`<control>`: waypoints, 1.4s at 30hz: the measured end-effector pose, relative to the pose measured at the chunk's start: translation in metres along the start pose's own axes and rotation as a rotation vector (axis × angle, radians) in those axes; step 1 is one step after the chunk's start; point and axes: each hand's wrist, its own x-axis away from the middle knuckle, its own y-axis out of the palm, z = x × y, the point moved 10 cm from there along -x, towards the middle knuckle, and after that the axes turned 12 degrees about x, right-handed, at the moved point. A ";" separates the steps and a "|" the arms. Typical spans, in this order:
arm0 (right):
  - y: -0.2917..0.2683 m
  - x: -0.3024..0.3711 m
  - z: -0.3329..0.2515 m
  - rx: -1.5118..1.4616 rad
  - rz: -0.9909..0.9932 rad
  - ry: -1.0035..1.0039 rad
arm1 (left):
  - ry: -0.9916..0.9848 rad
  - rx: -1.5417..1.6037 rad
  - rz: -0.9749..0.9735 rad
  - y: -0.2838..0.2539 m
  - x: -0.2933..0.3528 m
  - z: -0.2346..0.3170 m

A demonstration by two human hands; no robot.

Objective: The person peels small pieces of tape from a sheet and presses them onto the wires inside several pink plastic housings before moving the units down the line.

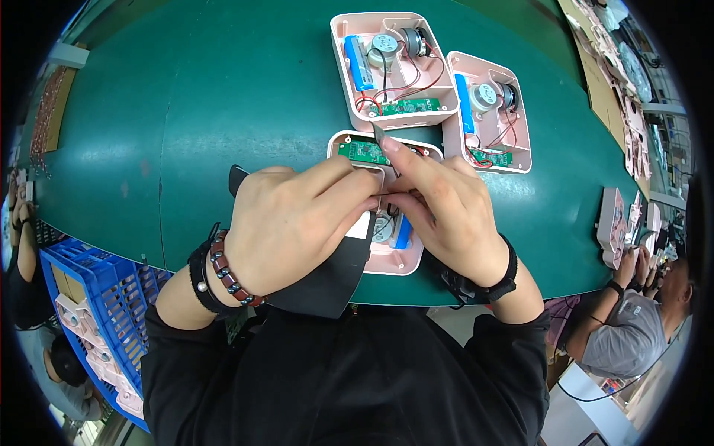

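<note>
Close in front of me lies an open pale pink housing [394,264], partly covered by my hands. A green circuit board [362,152], a blue cylindrical battery [403,233] and a round metal motor [382,228] show inside it. My left hand [294,215] is closed, its fingertips pinching a thin dark wire [385,195] above the housing. Facing it, my right hand [450,204] pinches the same wire. A flat grey tip [378,134] sticks out past the right hand's fingers; its tool is mostly hidden. A black flat piece [327,276] sits under the left hand, its hold unclear.
Two similar filled housings, one [357,119] beyond my hands and another [524,134] to its right, stand on the green table [111,163]. A blue crate [97,271] with pink parts is at left. Co-workers sit at both sides, one grey-shirted person [628,334] at right.
</note>
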 end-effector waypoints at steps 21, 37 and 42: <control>-0.013 0.005 0.023 -0.194 0.081 0.337 | -0.005 0.027 0.008 0.006 -0.002 -0.007; -0.007 0.006 0.018 0.056 0.082 0.309 | -0.080 0.075 -0.014 0.006 0.000 -0.012; -0.010 0.005 0.009 0.327 0.080 0.285 | -0.068 0.092 0.006 0.004 -0.002 -0.010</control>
